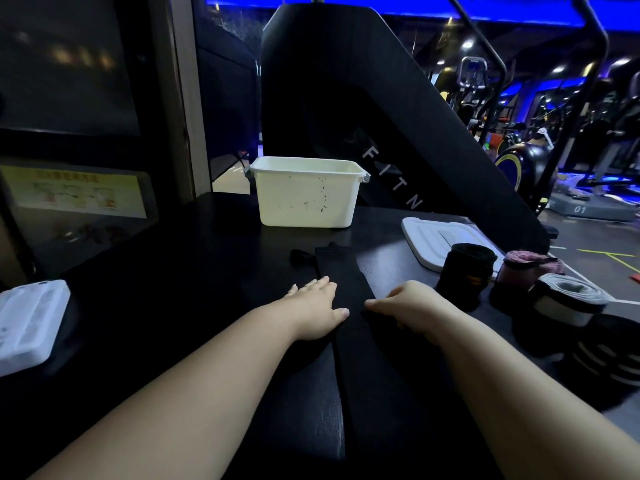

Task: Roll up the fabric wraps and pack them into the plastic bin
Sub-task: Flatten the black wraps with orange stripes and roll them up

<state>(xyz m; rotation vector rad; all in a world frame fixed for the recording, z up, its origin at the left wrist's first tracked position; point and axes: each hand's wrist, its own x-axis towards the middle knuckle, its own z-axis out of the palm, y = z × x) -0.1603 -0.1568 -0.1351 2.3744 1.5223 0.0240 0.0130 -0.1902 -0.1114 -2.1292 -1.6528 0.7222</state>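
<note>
A long black fabric wrap (341,271) lies flat on the dark table (173,289), running from near me toward the white plastic bin (304,195) at the back. My left hand (317,306) presses flat on the wrap's left edge with straight fingers. At the wrap's right edge my right hand (405,306) has its fingers curled over the fabric, which is bunched beneath them. To the right stand rolled wraps: a black one (464,268), a pink one (526,268) and a grey-and-white one (564,303).
The bin's white lid (433,237) lies flat at the right behind the rolls. A white flat case (31,323) sits at the table's left edge. A black striped roll (602,362) lies at the right edge. Gym machines stand beyond the table.
</note>
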